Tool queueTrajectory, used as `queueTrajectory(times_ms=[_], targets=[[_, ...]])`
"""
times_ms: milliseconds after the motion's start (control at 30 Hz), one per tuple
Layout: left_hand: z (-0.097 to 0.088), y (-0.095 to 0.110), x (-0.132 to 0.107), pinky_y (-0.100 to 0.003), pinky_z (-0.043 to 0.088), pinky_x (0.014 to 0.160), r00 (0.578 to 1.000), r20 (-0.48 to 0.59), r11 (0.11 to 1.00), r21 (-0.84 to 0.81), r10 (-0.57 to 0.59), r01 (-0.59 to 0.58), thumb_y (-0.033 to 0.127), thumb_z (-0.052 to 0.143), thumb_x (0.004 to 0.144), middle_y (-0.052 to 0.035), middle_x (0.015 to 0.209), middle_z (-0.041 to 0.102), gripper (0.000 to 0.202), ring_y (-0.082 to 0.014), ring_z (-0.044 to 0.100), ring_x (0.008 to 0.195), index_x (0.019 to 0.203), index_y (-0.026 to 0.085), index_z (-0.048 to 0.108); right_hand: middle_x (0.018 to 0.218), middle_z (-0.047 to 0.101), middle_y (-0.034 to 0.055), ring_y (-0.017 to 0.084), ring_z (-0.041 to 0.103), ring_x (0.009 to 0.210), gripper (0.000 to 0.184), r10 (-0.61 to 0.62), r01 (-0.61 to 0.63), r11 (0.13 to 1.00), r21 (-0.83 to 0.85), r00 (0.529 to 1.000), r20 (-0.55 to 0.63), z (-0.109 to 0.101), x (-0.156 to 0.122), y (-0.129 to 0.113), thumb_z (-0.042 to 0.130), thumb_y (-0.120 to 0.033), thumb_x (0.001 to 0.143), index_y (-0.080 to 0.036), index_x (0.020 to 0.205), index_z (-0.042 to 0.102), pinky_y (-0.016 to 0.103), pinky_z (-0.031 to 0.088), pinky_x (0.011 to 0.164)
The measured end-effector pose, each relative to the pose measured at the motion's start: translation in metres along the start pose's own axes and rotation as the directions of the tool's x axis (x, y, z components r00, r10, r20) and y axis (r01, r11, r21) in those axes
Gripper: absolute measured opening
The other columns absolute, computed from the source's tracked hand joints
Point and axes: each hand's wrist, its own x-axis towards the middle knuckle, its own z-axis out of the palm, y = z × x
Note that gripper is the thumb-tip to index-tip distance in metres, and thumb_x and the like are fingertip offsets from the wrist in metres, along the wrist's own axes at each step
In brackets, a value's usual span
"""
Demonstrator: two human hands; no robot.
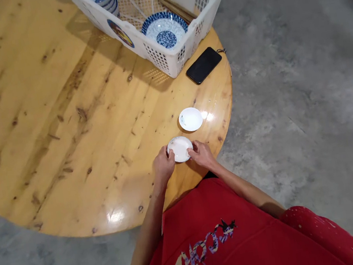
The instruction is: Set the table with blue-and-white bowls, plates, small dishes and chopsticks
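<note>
A small white saucer point(180, 149) is held between both my hands, close to the table's near edge. On its left rim my left hand point(164, 164) is closed, thumb on top and fingers beneath. My right hand point(202, 154) pinches the right rim in the same way. Just beyond it, a second small white dish point(191, 119) with a faint mark on its left side rests on the wooden table point(62, 123). The undersides of my fingers are hidden by the saucer.
At the table's far side stands a white plastic basket point(171, 64) containing blue-and-white plates point(165, 30) and a stack of blue-and-white bowls point(107, 1). A black phone point(204, 65) lies beside it near the round table's right edge. Grey floor point(292, 110) extends to the right.
</note>
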Motion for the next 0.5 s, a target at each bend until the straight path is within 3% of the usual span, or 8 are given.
queueTrajectory(times_ms=[267,500], targets=[[-0.021,0.052,0.018,-0.031,0.046,0.077,0.985,-0.012,0.982,-0.084,0.170,-0.170,0.034,0.041,0.096,-0.0089,0.100,0.073,0.031,-0.0249,0.068,0.091,0.113,0.018,0.062,0.078,0.069,0.0048,0.020,0.065,0.073,0.033,0.003,-0.010,1.000,-0.030,0.974,-0.225,-0.044,0.004,-0.014,0.048,-0.036,0.086,-0.015,0.104,0.065,0.029,0.051,0.070],[-0.007,0.084,0.050,-0.034,0.048,0.080,0.985,-0.066,0.987,0.031,0.157,-0.155,0.032,0.038,0.098,-0.0161,0.104,0.072,0.033,-0.0287,0.069,0.096,0.119,0.013,0.056,0.077,0.069,0.0056,0.022,0.067,0.076,0.032,-0.058,0.037,0.995,-0.088,0.966,-0.251,-0.075,0.042,-0.011,0.047,-0.035,0.085,-0.015,0.102,0.066,0.028,0.049,0.070]])
